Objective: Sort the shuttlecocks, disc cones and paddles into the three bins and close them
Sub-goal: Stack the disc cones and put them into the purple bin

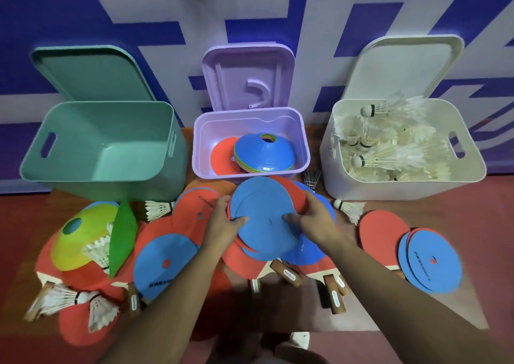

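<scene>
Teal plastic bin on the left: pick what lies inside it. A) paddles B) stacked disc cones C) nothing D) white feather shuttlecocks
C: the teal plastic bin shows only bare floor; the stacked disc cones lie in the purple bin, the white feather shuttlecocks in the white bin.

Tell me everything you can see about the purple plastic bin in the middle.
The purple plastic bin is a shallow rectangular tub with rounded corners and a thick rim. It sits open between a taller green plastic bin and a white plastic bin, its matching lid standing upright behind it, ribbed underside facing out. Inside lie a stack of disc cones, blue on top, and a flat orange disc.
</scene>
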A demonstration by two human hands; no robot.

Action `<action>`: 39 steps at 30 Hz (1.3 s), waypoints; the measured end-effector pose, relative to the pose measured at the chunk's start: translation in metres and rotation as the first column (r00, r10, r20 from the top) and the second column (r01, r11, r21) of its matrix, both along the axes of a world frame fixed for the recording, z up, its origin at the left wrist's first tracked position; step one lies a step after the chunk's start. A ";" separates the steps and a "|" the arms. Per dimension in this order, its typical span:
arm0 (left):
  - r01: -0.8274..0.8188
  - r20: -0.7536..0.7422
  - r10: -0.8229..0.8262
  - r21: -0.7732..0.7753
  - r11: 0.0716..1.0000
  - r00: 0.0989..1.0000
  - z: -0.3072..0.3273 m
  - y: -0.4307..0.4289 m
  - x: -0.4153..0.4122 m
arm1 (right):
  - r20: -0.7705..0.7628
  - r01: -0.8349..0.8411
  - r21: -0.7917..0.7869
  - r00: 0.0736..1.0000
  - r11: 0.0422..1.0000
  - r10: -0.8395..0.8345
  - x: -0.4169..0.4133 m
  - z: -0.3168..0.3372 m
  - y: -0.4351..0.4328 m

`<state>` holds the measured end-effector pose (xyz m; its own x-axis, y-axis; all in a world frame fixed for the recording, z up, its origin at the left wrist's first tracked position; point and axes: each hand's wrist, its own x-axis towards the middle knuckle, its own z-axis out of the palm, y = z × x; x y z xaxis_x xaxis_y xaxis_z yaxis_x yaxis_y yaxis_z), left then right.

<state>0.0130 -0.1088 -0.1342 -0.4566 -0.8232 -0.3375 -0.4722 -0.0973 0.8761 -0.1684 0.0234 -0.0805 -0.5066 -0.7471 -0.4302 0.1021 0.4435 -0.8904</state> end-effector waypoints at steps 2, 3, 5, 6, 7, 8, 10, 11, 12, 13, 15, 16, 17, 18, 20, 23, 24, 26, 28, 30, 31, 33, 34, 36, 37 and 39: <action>-0.021 -0.014 0.022 0.010 1.000 1.000 0.006 0.000 0.008 | 0.001 -0.036 -0.014 0.999 0.999 0.036 0.005 0.001 0.002; -0.032 -0.026 0.032 0.015 0.999 0.999 0.009 0.000 0.013 | -0.003 -0.048 -0.023 0.999 0.999 0.048 0.008 0.002 0.002; -0.039 -0.036 0.039 0.018 0.999 0.999 0.016 0.000 0.022 | -0.009 -0.062 -0.036 0.998 0.997 0.061 0.012 0.002 0.003; -0.037 -0.034 0.037 0.011 0.999 0.999 0.020 0.001 0.028 | -0.015 -0.075 -0.038 0.997 0.996 0.074 0.014 0.003 0.003; -0.037 -0.041 0.037 -0.003 0.999 0.998 0.022 0.002 0.033 | -0.028 -0.090 -0.038 0.996 0.995 0.089 0.016 0.002 0.003; -0.038 -0.049 0.036 -0.028 0.999 0.998 0.027 0.003 0.037 | -0.042 -0.103 -0.042 0.994 0.994 0.101 0.018 0.002 0.003; -0.034 -0.080 0.027 -0.092 0.995 0.996 0.040 0.005 0.043 | -0.073 -0.103 -0.065 0.992 0.993 0.099 0.022 0.003 0.000; -0.026 -0.100 0.014 -0.123 0.992 0.995 0.047 0.005 0.045 | -0.071 -0.095 -0.087 0.993 0.992 0.089 0.023 0.005 -0.003; -0.007 -0.113 -0.010 -0.151 0.988 0.994 0.054 0.003 0.047 | -0.053 -0.086 -0.114 0.995 0.990 0.080 0.025 0.007 -0.006; 0.017 -0.120 -0.039 -0.178 0.984 0.992 0.059 0.001 0.050 | -0.032 -0.082 -0.136 0.996 0.987 0.078 0.025 0.009 -0.009; 0.073 -0.103 -0.097 -0.215 0.974 0.990 0.065 -0.003 0.057 | -0.024 -0.103 -0.140 0.995 0.985 0.101 0.027 0.010 -0.015; 0.089 -0.081 -0.110 -0.227 0.970 0.991 0.065 -0.005 0.061 | -0.040 -0.134 -0.127 0.991 0.983 0.130 0.027 0.008 -0.017; 0.090 -0.058 -0.107 -0.236 0.968 0.993 0.063 -0.006 0.066 | -0.067 -0.179 -0.106 0.983 0.978 0.173 0.028 0.005 -0.019; 0.090 -0.029 -0.099 -0.234 0.968 0.995 0.060 -0.006 0.070 | -0.104 -0.238 -0.078 0.968 0.968 0.230 0.029 0.003 -0.021; 0.089 0.007 -0.089 -0.206 0.974 0.996 0.051 -0.006 0.080 | -0.184 -0.349 -0.027 0.923 0.937 0.338 0.032 0.000 -0.024; 0.057 -0.030 -0.060 -0.102 0.993 0.998 0.042 -0.005 0.092 | -0.252 -0.438 -0.002 0.870 0.899 0.423 0.034 -0.002 -0.030; 0.037 -0.050 -0.041 -0.075 0.997 0.998 0.041 -0.005 0.094 | -0.271 -0.458 0.004 0.855 0.889 0.442 0.035 -0.002 -0.032; 0.010 -0.082 -0.014 -0.051 0.999 0.997 0.042 -0.007 0.096 | -0.302 -0.498 0.006 0.826 0.867 0.477 0.036 0.000 -0.037; 0.011 -0.092 -0.015 -0.047 0.999 0.996 0.044 -0.011 0.098 | -0.317 -0.540 0.002 0.798 0.841 0.513 0.039 0.003 -0.042; 0.006 -0.076 -0.010 -0.050 0.999 0.997 0.045 -0.017 0.101 | -0.316 -0.571 0.002 0.779 0.821 0.542 0.045 0.005 -0.048; -0.006 -0.067 0.003 -0.049 0.999 0.998 0.046 -0.019 0.103 | -0.314 -0.580 -0.007 0.775 0.814 0.549 0.049 0.006 -0.051; -0.036 -0.059 0.034 -0.037 0.999 0.998 0.049 -0.023 0.106 | -0.328 -0.585 -0.036 0.773 0.810 0.544 0.057 0.007 -0.059; -0.045 -0.051 0.043 -0.035 0.998 0.998 0.052 -0.024 0.107 | -0.353 -0.584 -0.039 0.767 0.811 0.536 0.060 0.007 -0.062; -0.049 -0.027 0.048 -0.040 0.998 0.998 0.053 -0.025 0.107 | -0.381 -0.573 -0.031 0.764 0.819 0.521 0.064 0.003 -0.068; -0.049 -0.028 0.048 -0.037 0.998 0.998 0.052 -0.026 0.108 | -0.379 -0.566 -0.034 0.770 0.824 0.513 0.066 0.001 -0.070; -0.039 -0.049 0.038 -0.023 0.999 0.998 0.048 -0.028 0.110 | -0.384 -0.560 -0.061 0.777 0.826 0.499 0.068 -0.004 -0.075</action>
